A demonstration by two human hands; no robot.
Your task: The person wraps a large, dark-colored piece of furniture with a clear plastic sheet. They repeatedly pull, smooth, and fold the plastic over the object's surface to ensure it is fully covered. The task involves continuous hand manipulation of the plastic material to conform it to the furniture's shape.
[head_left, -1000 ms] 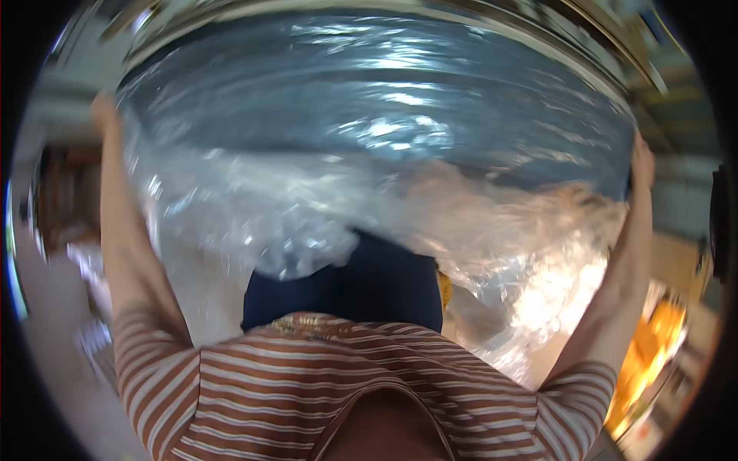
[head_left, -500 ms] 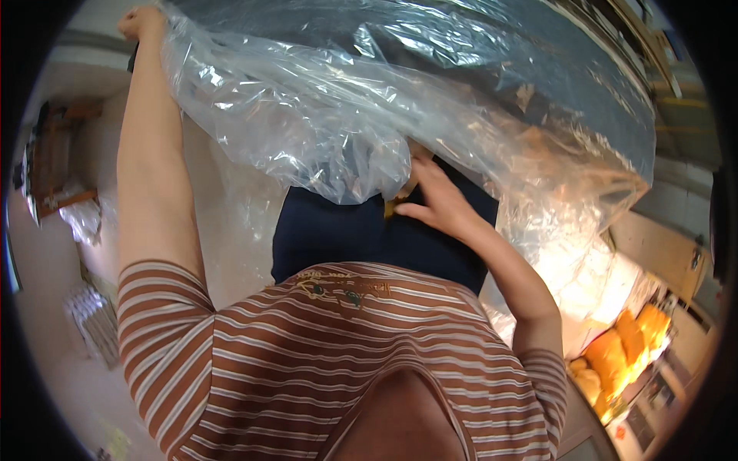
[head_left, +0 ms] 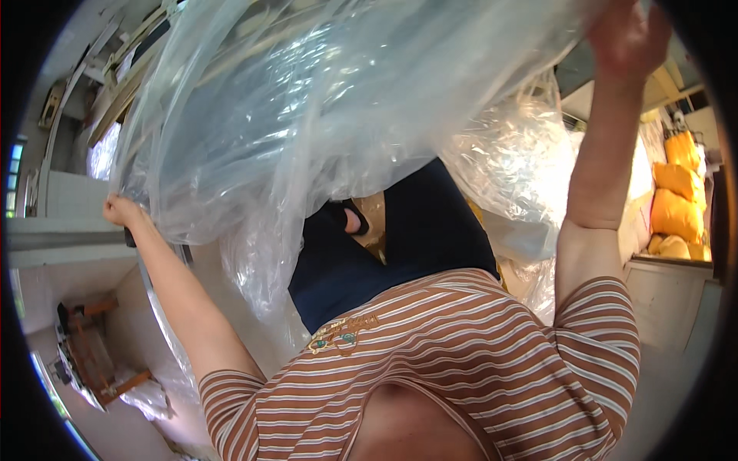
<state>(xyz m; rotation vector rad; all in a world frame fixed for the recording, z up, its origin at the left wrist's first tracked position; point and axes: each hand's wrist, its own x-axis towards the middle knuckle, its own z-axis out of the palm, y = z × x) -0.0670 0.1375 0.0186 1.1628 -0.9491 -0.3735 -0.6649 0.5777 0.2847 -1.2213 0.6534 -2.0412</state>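
A large clear plastic sheet [head_left: 323, 107] hangs in folds in front of me, its lower edge lifted toward the upper right. My left hand [head_left: 125, 211], at the far left, is closed with the fingers curled at the sheet's side edge. Up at the top right, my right hand [head_left: 629, 38] is raised and somewhat blurred; the sheet's lifted edge runs up to it, and its fingers look closed on that edge. Below the sheet, between my dark trousers [head_left: 438, 223], part of a foot in a dark sandal [head_left: 352, 220] shows.
More crumpled plastic [head_left: 515, 154] glows brightly on the right. Orange bundles [head_left: 678, 203] sit on a pale cabinet [head_left: 665, 300] at the far right. On the left stand a wooden stool-like frame [head_left: 96, 349] and a pale ledge [head_left: 69, 234]. Wooden boards [head_left: 138, 84] show at the upper left.
My right hand has gone from near my lap up to the top right, raising the sheet's edge. My left hand has come lower, and my body has turned, shifting the background.
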